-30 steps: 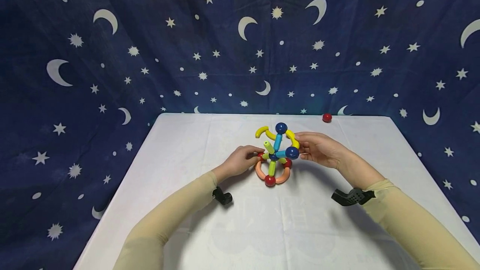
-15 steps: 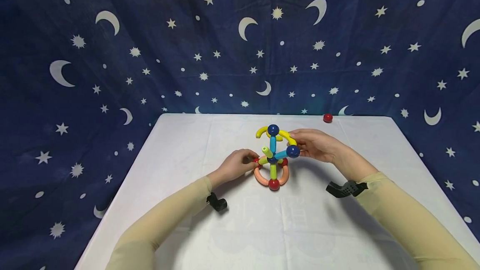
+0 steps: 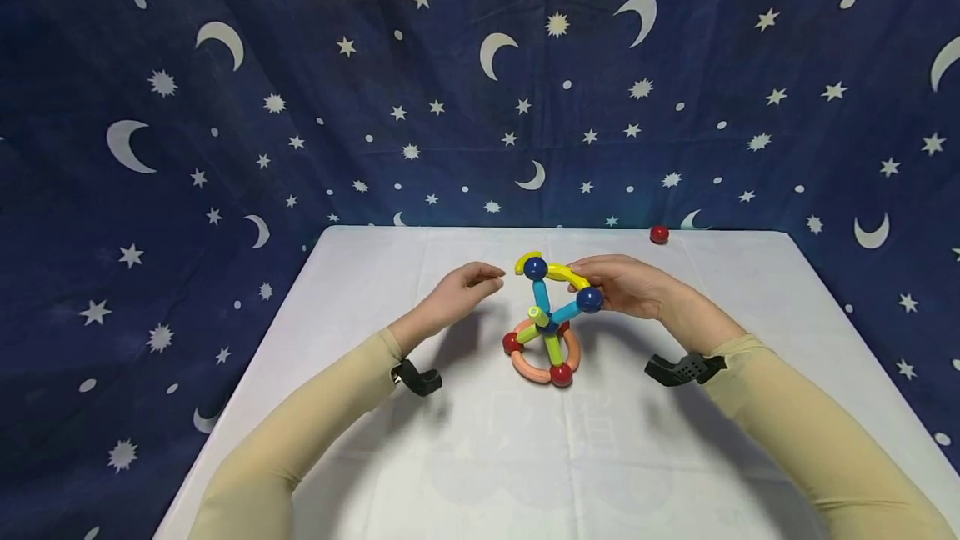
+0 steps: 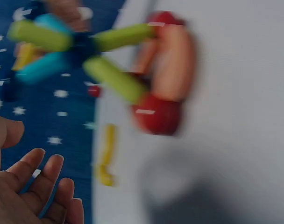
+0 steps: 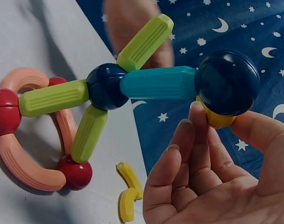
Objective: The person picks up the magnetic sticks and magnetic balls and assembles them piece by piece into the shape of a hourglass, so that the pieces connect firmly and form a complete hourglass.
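Observation:
A magnetic rod-and-ball model stands on the table: a base ring of orange curved rods [image 3: 531, 370] and red balls [image 3: 561, 374], with green rods [image 5: 53, 98] rising to a blue centre ball [image 5: 107, 86]. From there, light blue rods [image 5: 158, 83] reach two dark blue balls [image 3: 589, 299]. A yellow curved rod [image 3: 562, 273] joins those balls, and my right hand [image 3: 630, 283] pinches it between thumb and fingers. One green rod [image 5: 145, 43] has a free end. Left of the model, my left hand [image 3: 463, 294] is apart from it, fingers loosely bent and holding nothing.
Two yellow curved rods [image 5: 129, 191] lie on the table behind the model. A red ball [image 3: 659, 234] sits at the table's back edge. Behind hangs a dark blue cloth [image 3: 420, 107] with moons and stars. White cloth [image 3: 510, 465] covers the table.
My left hand has let go of the red ball at the base and drawn back leftward. The model has turned a little, and my right hand has shifted slightly left with the yellow rod.

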`<state>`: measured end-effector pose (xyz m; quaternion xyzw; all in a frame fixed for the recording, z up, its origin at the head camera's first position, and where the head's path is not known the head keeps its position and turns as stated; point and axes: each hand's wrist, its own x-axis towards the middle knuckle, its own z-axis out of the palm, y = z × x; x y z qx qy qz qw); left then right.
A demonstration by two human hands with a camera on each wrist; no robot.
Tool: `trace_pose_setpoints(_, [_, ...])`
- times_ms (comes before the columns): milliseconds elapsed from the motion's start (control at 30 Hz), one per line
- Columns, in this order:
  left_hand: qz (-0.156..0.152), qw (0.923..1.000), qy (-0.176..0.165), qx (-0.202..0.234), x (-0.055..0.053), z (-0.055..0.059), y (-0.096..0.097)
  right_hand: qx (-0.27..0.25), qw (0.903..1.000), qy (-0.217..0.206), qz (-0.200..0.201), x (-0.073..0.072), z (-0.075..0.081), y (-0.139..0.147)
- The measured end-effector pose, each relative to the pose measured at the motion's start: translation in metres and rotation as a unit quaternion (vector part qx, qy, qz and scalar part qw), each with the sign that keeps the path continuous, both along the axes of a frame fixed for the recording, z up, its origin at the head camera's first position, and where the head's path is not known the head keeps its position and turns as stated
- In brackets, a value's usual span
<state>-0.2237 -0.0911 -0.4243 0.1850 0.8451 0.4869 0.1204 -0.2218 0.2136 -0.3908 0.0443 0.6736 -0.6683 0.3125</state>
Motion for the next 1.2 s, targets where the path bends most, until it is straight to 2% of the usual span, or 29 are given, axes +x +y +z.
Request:
trace_pose_setpoints(100, [-0.005,0.9997,-0.017,0.017,-0.012,0.026,0.008,-0.002,1.0,-0.005,-0.005,0.0,0.0,0.001])
trace_pose_setpoints(233, [-0.046,0.9984,-0.03,-0.014,-0.025,0.054,0.023,0.0,0.9999,-0.012,-0.009,0.0,0.0,0.0])
trace_pose_setpoints(367, [-0.092,0.9923,-0.053,-0.065,-0.036,0.074,0.042,-0.001,0.9999,-0.012,-0.007,0.001,0.0,0.001])
trace_pose_setpoints(467, [-0.124,0.9836,-0.079,-0.105,-0.045,0.083,0.053,-0.005,0.9999,-0.01,-0.007,0.001,0.0,0.001])
trace_pose_setpoints(533, [-0.141,0.9769,-0.101,-0.125,-0.05,0.086,0.06,-0.007,0.9999,-0.008,-0.008,0.001,-0.001,0.001])
trace_pose_setpoints(633, [-0.157,0.9693,-0.134,-0.134,-0.055,0.085,0.067,-0.006,0.9999,-0.004,-0.009,0.002,-0.002,0.001])
trace_pose_setpoints(900, [-0.161,0.9595,-0.196,-0.123,-0.055,0.081,0.077,-0.007,0.9999,0.003,-0.008,0.004,-0.001,0.002])
trace_pose_setpoints(1000, [-0.163,0.9582,-0.204,-0.117,-0.055,0.08,0.079,-0.005,0.9999,0.008,-0.004,0.005,-0.001,0.002])
trace_pose_setpoints(1200, [-0.171,0.9592,-0.198,-0.107,-0.056,0.08,0.081,-0.005,0.9999,0.013,-0.003,0.005,0.0,0.003])
